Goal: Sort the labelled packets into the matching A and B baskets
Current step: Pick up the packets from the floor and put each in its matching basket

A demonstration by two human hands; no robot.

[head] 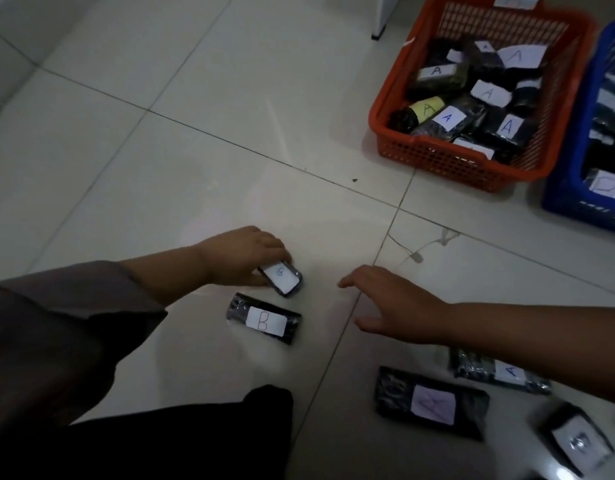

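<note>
Glossy dark rectangular packet, white-labelled.

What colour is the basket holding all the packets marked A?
Orange-red basket, a plastic lattice; the head view shows it best.

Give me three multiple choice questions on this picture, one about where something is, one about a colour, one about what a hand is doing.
1. Where does the big-B packet lie?
A. In the blue basket
B. On the floor, just nearer the camera than the left hand
C. Under the right arm

2. What colour is the basket holding the A packets?
A. Orange
B. Green
C. White

3. What is the left hand doing?
A. Hanging idle
B. Pressing a basket
C. Gripping a small packet

Answers: 1 B, it rests on tile below that hand. 2 A, the orange basket holds them. 3 C, its fingers curl round it.
</note>
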